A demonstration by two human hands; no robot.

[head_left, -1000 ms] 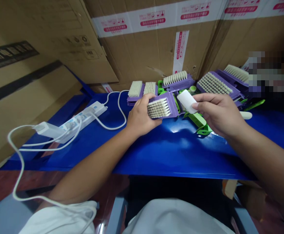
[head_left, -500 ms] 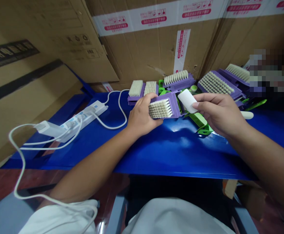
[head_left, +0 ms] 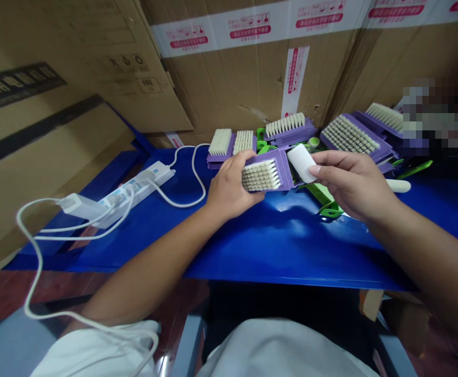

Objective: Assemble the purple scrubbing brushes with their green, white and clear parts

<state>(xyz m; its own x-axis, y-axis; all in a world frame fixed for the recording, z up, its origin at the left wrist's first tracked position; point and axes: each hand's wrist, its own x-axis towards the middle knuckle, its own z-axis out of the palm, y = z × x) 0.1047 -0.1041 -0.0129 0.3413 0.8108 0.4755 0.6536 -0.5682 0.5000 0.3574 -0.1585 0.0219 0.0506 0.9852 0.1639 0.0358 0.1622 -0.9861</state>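
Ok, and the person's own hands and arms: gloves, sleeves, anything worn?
The left hand and right hand are bare: no gloves, and no ring or watch shows. The left forearm and right forearm are uncovered. White cloth at the bottom may be a sleeve; cannot tell.

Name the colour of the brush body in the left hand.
Brush body: purple, best in the head view.

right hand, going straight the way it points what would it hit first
Probably the purple brush with cream bristles in the left hand, just past the white ribbed piece the right hand holds; depth is hard to judge.
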